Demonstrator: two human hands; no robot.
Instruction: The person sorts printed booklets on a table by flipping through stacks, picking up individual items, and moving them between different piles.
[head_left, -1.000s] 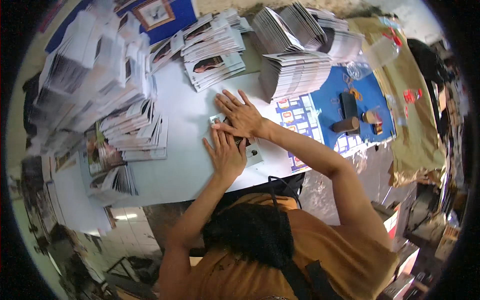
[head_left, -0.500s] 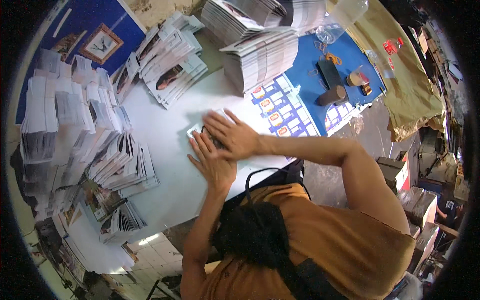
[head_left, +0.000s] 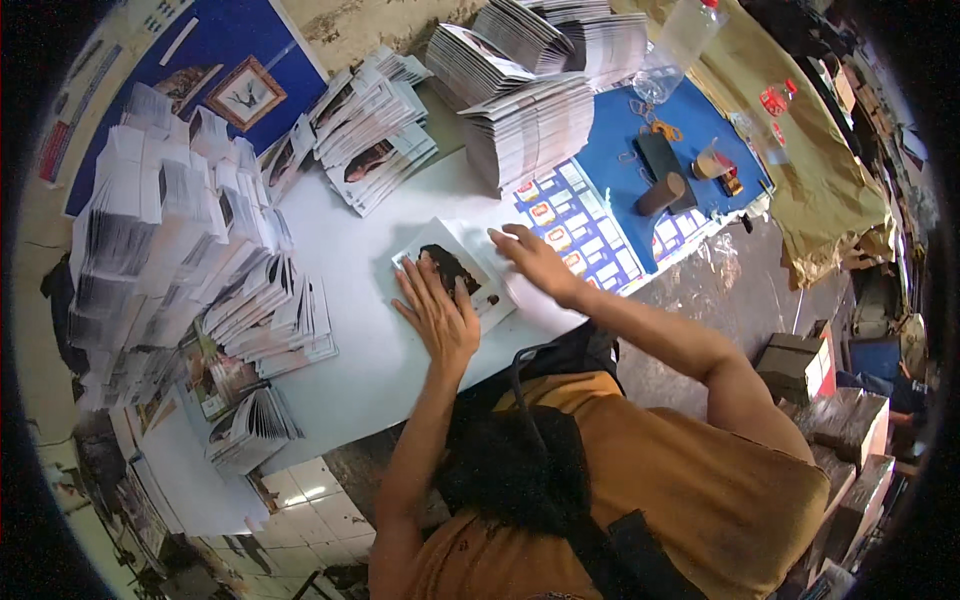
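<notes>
A white booklet (head_left: 483, 262) with a dark-haired figure pictured on its cover lies flat on the white tabletop (head_left: 365, 345). My left hand (head_left: 440, 313) rests on its lower left part, palm down with fingers spread. Just off the booklet's right side is my right hand (head_left: 540, 265), held with its fingers stretched toward the booklet and nothing visible in them. A pale sheet or page edge shows beneath that hand, partly blurred. Where the left hand lies, part of the cover is hidden.
Tall stacks of folded booklets (head_left: 145, 230) crowd the left edge. More booklet piles (head_left: 535, 130) stand at the back. On the blue surface at right are orange scissors (head_left: 665, 130), a dark box (head_left: 658, 158), a brown cylinder (head_left: 661, 194), a cup (head_left: 710, 163) and a clear bottle (head_left: 680, 45).
My right hand has lifted away from the booklet and moved right. The cover picture, mostly covered before, now shows. My left hand remains on the booklet; the whole view has shifted slightly.
</notes>
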